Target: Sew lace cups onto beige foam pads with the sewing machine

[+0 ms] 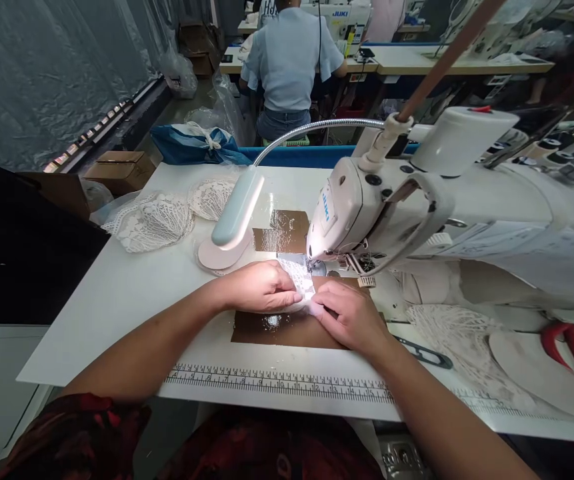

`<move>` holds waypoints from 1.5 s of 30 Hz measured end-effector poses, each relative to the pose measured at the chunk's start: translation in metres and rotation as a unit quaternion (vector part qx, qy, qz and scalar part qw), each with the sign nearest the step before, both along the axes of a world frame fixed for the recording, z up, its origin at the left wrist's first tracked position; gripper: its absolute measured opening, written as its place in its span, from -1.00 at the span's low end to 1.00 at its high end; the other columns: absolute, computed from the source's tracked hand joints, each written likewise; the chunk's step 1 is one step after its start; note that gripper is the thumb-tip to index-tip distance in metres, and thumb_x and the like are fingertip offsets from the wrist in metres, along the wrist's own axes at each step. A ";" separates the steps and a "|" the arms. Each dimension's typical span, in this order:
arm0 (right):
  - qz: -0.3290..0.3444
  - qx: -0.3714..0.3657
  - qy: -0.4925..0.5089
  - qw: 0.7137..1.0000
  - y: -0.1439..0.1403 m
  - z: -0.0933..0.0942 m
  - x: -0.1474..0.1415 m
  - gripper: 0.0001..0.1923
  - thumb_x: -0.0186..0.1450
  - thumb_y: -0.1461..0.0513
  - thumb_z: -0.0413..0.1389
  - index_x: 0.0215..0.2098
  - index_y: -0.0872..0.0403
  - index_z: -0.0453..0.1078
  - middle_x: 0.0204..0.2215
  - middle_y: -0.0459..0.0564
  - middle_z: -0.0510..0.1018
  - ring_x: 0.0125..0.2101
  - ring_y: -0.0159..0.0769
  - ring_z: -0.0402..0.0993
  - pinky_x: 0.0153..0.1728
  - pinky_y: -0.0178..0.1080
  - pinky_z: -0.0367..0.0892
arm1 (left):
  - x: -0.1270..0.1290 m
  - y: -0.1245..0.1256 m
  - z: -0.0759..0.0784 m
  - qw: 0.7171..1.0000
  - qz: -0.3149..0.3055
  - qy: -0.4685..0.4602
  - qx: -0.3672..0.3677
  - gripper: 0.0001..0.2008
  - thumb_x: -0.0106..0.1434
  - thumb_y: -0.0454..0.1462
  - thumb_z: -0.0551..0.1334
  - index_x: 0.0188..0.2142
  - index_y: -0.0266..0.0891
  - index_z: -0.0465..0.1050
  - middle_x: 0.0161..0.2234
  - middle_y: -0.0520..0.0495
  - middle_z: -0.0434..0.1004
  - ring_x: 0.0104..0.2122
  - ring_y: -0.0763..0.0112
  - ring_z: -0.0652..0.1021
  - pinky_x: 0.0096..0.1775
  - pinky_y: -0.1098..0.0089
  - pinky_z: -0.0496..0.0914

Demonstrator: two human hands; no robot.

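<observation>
Holding a small piece of white lace cloth (301, 275), two bare hands meet near the middle of the frame. The left hand (261, 287) has its fingers curled and almost closed, with the thumb pressed down on the left side of the lace. The right hand (349, 312) has its thumb and finger close together, pinching the lower right edge. The lace lies flat by the needle end of a big white sewing machine (344, 207) at the right of the frame. A shiny brown sheet (287, 331) lies under the hands, on a white table (91, 320). A pale green lamp with a round end (237, 207) shines from the upper left of the lace. White lace cup shapes (149, 221) lie at the left. A person in a light blue top (289, 63) sits at the top of the frame, back turned.
</observation>
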State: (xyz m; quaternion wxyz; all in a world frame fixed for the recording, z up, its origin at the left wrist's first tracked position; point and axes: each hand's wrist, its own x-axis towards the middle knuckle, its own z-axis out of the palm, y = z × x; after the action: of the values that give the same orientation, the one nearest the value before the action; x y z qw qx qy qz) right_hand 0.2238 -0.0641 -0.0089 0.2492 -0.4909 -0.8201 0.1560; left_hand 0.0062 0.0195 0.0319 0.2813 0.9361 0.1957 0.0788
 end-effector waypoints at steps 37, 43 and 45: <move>-0.031 0.123 -0.134 0.983 -0.007 -0.012 0.001 -0.70 0.36 0.27 -0.06 -0.24 0.08 0.53 -0.50 -0.05 0.50 -0.47 -0.34 0.32 -0.40 -0.29 0.18 | 0.019 -0.018 -0.035 0.965 0.030 0.102 0.239 -0.59 0.35 -0.30 0.01 0.16 -0.29 0.29 0.18 -0.18 0.29 -0.08 0.14 0.37 -0.10 0.21 0.28; -0.046 0.086 -0.160 0.982 -0.006 -0.010 0.000 -0.69 0.36 0.27 -0.06 -0.12 0.09 0.51 -0.45 -0.02 0.52 -0.42 -0.30 0.37 -0.36 -0.26 0.19 | 0.017 -0.015 -0.040 0.964 0.030 0.067 0.256 -0.63 0.31 -0.35 0.07 0.10 -0.31 0.35 0.15 -0.16 0.35 -0.04 0.18 0.37 -0.07 0.21 0.29; -0.047 0.073 -0.166 0.982 -0.005 -0.009 0.000 -0.68 0.37 0.25 -0.07 -0.10 0.09 0.51 -0.45 -0.02 0.52 -0.41 -0.29 0.38 -0.36 -0.26 0.19 | 0.017 -0.012 -0.042 0.963 0.037 0.065 0.259 -0.64 0.32 -0.35 0.07 0.09 -0.31 0.37 0.15 -0.14 0.36 -0.05 0.18 0.38 -0.07 0.21 0.30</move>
State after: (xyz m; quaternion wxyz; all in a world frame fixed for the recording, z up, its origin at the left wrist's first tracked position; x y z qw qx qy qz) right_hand 0.2235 -0.0692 -0.0175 0.1523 -0.5287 -0.8350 0.0001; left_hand 0.0227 0.0078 -0.0096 0.0131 0.9722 0.2212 0.0761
